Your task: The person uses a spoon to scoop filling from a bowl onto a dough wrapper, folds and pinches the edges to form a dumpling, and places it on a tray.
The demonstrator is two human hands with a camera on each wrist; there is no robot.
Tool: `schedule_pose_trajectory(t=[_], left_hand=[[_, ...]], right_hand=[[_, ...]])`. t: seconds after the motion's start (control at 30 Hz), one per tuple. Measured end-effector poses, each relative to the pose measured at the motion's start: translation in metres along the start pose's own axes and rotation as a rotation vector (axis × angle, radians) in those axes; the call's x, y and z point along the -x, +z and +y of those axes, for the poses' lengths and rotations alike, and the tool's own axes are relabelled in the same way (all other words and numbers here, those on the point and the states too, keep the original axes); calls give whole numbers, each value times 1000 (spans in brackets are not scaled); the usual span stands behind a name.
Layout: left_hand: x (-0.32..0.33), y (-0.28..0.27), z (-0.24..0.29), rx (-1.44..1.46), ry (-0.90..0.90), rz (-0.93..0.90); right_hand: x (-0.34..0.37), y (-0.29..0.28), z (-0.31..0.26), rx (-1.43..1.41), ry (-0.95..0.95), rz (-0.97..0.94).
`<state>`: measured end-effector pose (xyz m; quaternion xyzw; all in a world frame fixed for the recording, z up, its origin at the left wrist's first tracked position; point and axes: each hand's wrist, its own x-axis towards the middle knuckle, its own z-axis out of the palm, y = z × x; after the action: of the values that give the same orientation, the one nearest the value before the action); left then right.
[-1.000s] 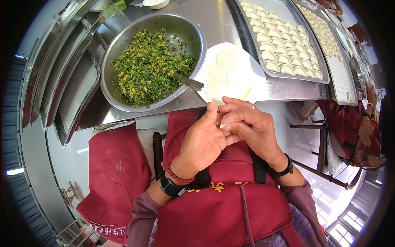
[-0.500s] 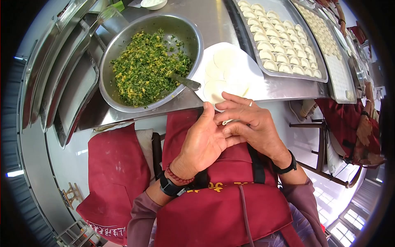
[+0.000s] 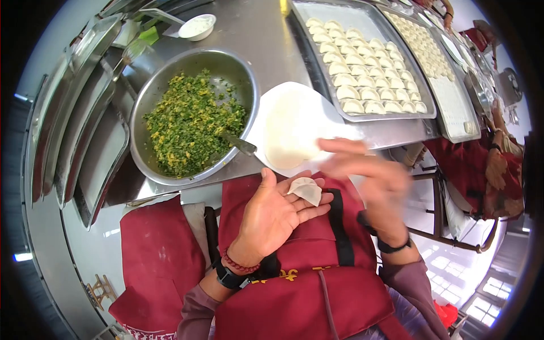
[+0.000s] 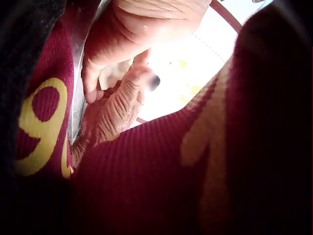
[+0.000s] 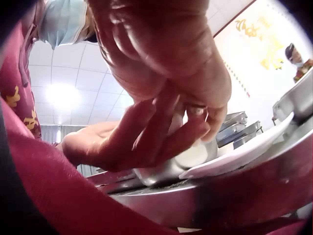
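Note:
In the head view, my left hand (image 3: pixel 272 212) lies palm up with its fingers extended. A small white dumpling (image 3: pixel 306 191) with a folded upper edge and a pointed flap rests across those fingers. My right hand (image 3: pixel 371 173), blurred, is apart from the dumpling, to its right, fingers stretched out toward the white plate (image 3: pixel 266 127). Pale round dough wrappers (image 3: pixel 290 122) lie on that plate, just beyond both hands. In the right wrist view, the fingers of both hands overlap, and the dumpling is mostly hidden there.
Left of the plate stands a steel bowl (image 3: pixel 253 85) of chopped green-and-yellow filling (image 3: pixel 192 122) with a spoon (image 3: pixel 242 144). A tray (image 3: pixel 391 118) of dumplings sits at the right, a second tray (image 3: pixel 462 113) beyond it. A small white bowl (image 3: pixel 196 28) is at the back; stacked trays (image 3: pixel 102 164) stand left.
The hands were together with the dumpling between their fingers; now the right hand has drawn off to the right and the left lies flatter, showing the dumpling. The head view has shifted.

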<state>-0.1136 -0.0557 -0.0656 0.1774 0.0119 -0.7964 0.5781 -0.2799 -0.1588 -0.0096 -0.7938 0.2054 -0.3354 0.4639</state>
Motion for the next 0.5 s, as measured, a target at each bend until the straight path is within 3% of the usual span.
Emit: schedule_pose_trajectory(t=[0.07,0.13,0.27,0.4,0.47,0.5], left_hand=[[-2,1,-1,13,-20,93],[-4,-7,-5,-5,3,24],[-7,-9,-5,-2,-12,34],[-7,-12,-4,-24,-24,69],[-6,-13,-4,-27,-22,68],[-6,-13,-5,-32,-21,67]], right_hand=[[-3,-20,-29,-97,-155,88],[-2,-46,-68,-269,-435,131],[-22,-60,-118,-609,-976,-40],[-50,-51,-117,-880,-1129,-301],[-43,-51,-122,-807,-1092,-236],[-26,-50,-131,-672,-1028,-109]])
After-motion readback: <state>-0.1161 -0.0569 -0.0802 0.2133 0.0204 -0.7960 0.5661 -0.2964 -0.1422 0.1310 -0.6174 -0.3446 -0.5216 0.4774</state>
